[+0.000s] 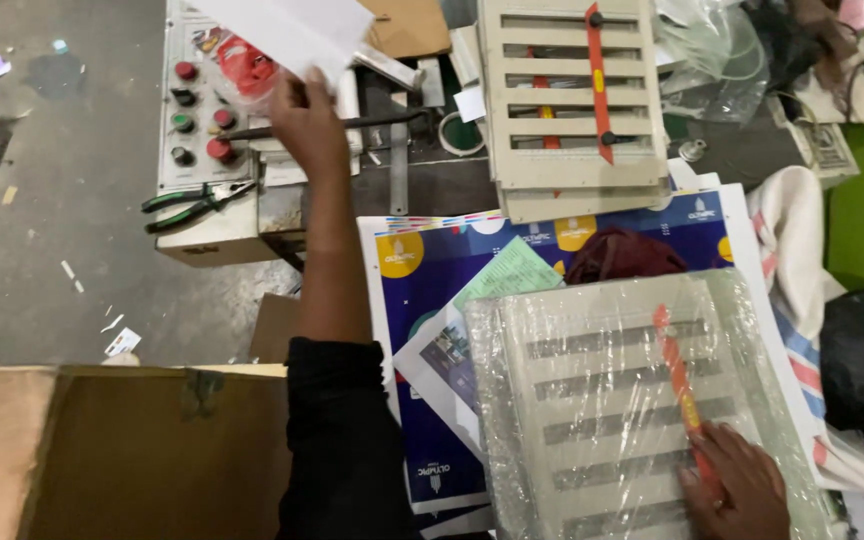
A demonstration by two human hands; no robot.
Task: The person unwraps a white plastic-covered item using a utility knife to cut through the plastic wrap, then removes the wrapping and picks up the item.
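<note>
1. Head view, the hands: the left hand reaches far forward, its fingers pinched shut on the lower edge of a white paper sheet held above a grey control box with red, green and black push buttons. The right hand lies flat, fingers spread, on the near corner of a louvred vent panel wrapped in clear plastic film; it presses down and closes around nothing.

2. Doing this well, as I judge it: the sheet is thin and floppy, so a pinch near its middle edge would keep it from folding, and lifting it straight would clear the pliers and the black rod just beside the wrist. The film looks slippery, so steady palm pressure should keep the panel from sliding on the glossy prints below.

3. Materials and shapes: the wrapped panel is cream plastic, rectangular, with horizontal slats and an orange slider strip; the film is creased and shiny. A second, unwrapped vent panel of the same kind lies farther back on the desk. Under the wrapped one lie blue printed sheets, smooth and glossy, with a pale green slip on top.

4. Surroundings: brown cardboard at lower left, matte and stiff; bare concrete floor beyond.
</note>
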